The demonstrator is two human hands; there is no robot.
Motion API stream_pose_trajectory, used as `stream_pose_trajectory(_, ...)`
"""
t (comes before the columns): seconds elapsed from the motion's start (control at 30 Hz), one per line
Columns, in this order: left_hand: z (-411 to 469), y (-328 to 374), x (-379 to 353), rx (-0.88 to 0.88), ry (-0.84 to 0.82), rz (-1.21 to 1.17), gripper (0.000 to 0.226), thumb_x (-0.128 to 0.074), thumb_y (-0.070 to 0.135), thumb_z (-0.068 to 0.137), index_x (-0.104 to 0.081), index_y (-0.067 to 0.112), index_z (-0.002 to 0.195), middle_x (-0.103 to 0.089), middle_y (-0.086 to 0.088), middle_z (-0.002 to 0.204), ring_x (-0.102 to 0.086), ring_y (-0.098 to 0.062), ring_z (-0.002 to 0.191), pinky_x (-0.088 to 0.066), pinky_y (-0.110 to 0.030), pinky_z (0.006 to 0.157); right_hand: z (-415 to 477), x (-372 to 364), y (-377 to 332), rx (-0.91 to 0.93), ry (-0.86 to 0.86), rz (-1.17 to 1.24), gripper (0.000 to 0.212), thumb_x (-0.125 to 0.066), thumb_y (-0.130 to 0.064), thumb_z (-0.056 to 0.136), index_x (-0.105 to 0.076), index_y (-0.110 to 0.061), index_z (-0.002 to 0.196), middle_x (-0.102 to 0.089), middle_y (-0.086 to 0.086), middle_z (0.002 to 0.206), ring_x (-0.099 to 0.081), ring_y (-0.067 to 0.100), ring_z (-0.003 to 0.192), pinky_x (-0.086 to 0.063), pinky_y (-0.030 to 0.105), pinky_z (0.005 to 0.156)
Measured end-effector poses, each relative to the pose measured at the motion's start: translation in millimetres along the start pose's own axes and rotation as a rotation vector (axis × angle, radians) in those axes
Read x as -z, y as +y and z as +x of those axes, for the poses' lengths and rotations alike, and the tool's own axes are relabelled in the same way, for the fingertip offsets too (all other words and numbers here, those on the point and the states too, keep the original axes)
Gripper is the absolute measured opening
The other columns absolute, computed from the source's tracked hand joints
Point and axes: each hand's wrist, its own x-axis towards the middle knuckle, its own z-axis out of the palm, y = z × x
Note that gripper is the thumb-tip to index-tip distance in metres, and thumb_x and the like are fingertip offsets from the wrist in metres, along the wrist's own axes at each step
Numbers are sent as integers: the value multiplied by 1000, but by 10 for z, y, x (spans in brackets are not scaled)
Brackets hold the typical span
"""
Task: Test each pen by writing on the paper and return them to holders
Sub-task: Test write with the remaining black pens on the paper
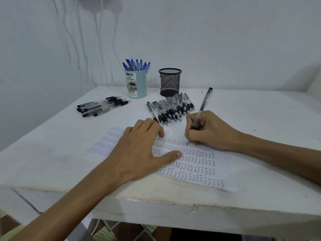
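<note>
L hand point(139, 150) flat, fingers spread, pins paper point(199, 164) so R hand point(208, 131), fingers pinching pen point(202, 108), writes.

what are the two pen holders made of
Black holder: looks like metal wire mesh, matte black; you can see through its lattice. Blue holder: smooth, opaque pale blue wall with a printed label; plastic or coated card, hard to tell.
</note>
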Motion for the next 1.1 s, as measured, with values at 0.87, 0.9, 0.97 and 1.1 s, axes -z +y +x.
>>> stream_pose_trajectory(0.87, 3, -14, -11, 0, -8, 6, 70, -28, 94, 75, -46, 39, 113, -46, 20, 120, -41, -4, 112, -36, -30, 95, 22, 4, 41, 0, 58, -28, 13, -68, -2, 86, -62, -2, 74, -66, 10, 59, -57, 19, 55, -44, 24, 54)
stream_pose_trajectory(0.9, 2, -14, -11, 0, -8, 7, 70, -28, 94, 75, -46, 39, 113, -46, 20, 120, -41, -5, 112, -36, -30, 94, 22, 7, 44, -3, 56, -24, 13, -68, -2, 86, -62, -3, 75, -66, 8, 58, -57, 17, 54, -44, 23, 53)
stream_pose_trajectory(0.97, -1, -22, -14, -2, -4, 10, 69, -28, 94, 75, -46, 39, 113, -46, 20, 119, -41, -5, 111, -36, -30, 94, 23, 1, 42, -10, 44, -35, 13, -67, -2, 86, -61, -2, 75, -65, 6, 58, -56, 17, 54, -43, 22, 53)
stream_pose_trajectory(1.1, 3, -34, -30, -16, 5, 11, 67, -31, 93, 78, -47, 38, 113, -46, 20, 119, -41, -4, 110, -37, -31, 93, 30, -12, 5, -77, 95, 33, 21, -61, -2, 90, -55, -4, 70, -61, 6, 55, -52, 15, 48, -41, 21, 47)
